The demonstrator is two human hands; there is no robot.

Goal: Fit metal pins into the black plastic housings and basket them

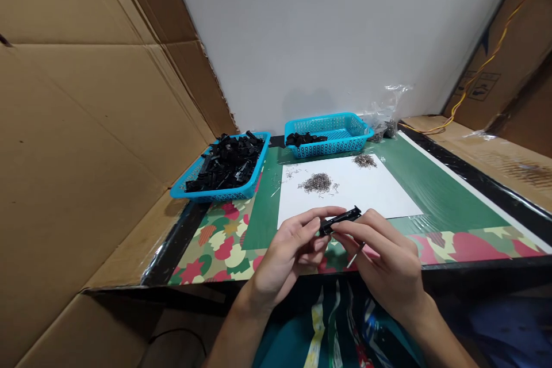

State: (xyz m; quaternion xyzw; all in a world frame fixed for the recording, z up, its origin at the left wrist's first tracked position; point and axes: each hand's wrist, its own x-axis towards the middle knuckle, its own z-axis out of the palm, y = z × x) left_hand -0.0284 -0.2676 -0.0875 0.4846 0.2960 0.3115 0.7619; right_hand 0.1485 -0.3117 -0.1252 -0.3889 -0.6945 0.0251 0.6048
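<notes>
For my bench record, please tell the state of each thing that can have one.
Left hand: closed on black part
Right hand: closed on rod, fingers at black part
Black part: held up, tilted
Rod: slanted
Left basket: heaped with black pieces
Right basket: black pieces at left end
Paper: flat, partly covered
Near metal pile: loose, scattered edges
Far metal pile: loose
Bag: crumpled; open or shut unclear

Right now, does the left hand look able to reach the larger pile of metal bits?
Probably yes: only white paper shows between the left hand and that pile of metal bits. The hand holds a black part, though, so its fingers would likely need freeing first.
</notes>
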